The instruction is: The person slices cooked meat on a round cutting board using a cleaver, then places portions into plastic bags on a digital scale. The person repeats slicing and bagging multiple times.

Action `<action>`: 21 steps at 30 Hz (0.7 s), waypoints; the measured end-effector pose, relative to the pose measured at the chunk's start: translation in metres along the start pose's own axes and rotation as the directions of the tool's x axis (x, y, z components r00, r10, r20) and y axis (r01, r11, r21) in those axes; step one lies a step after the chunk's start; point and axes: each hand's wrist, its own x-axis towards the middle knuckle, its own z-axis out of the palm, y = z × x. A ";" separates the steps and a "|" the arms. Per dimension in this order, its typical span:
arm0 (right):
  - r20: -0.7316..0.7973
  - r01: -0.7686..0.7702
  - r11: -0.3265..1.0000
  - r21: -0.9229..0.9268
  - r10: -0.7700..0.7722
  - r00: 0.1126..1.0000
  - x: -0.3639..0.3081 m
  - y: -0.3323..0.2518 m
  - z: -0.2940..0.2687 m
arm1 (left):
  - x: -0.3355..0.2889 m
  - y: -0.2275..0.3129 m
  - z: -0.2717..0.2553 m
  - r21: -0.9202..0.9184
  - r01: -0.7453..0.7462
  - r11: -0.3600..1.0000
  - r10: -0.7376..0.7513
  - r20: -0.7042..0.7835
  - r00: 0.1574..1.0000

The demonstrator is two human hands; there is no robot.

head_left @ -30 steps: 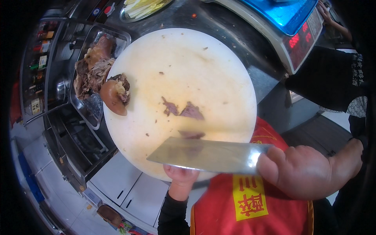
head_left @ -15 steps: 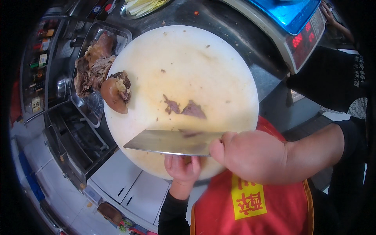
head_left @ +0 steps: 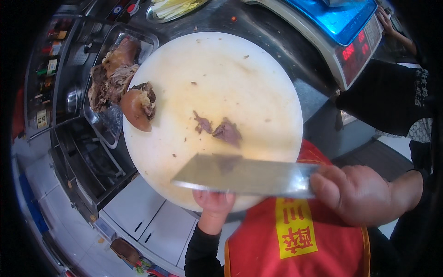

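Note:
My right hand [head_left: 357, 194] is closed round the handle end of a wide cleaver [head_left: 258, 177], its blade tilted over the near part of a round white chopping board [head_left: 184, 64] and slightly blurred. Behind the blade's lower edge, my left hand [head_left: 213, 203] is at the board's near rim; the blade covers most of its fingers, so what they hold cannot be made out. Two dark meat pieces lie mid-board: a larger slice [head_left: 227, 132] and a smaller ragged scrap [head_left: 203, 123]. At the left rim sits a brown-skinned chunk of cooked meat [head_left: 137, 111].
A metal tray [head_left: 108, 122] of cooked meat stands left of the board. Pale vegetable strips [head_left: 177, 7] lie on a plate at the back. A digital scale [head_left: 339, 53] with a blue pan is at back right, near another person's hand [head_left: 385, 21]. Cabinets [head_left: 134, 212] stand at lower left.
The cleaver and my right hand have moved right and slightly toward me. The blade now hides more of my left hand's fingers. The meat on the board stays put.

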 end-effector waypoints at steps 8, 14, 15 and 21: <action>0.197 -0.066 0.997 -0.028 0.070 0.978 -0.001 -0.014 -0.022 | -0.013 -0.020 0.007 -0.800 0.373 0.470 -0.184 0.324 0.928; 0.171 -0.006 0.996 0.094 -0.010 0.985 0.022 -0.006 -0.013 | -0.004 -0.003 -0.006 0.370 -0.031 0.929 -0.024 0.143 0.989; 0.140 0.005 0.994 0.112 -0.020 0.990 0.022 -0.005 -0.012 | 0.000 0.000 -0.006 0.452 -0.185 0.873 0.137 0.137 0.981; 0.228 -0.050 0.997 0.059 0.036 0.973 0.010 -0.003 -0.014 | 0.012 0.008 -0.002 0.471 -0.223 0.853 0.216 0.069 0.974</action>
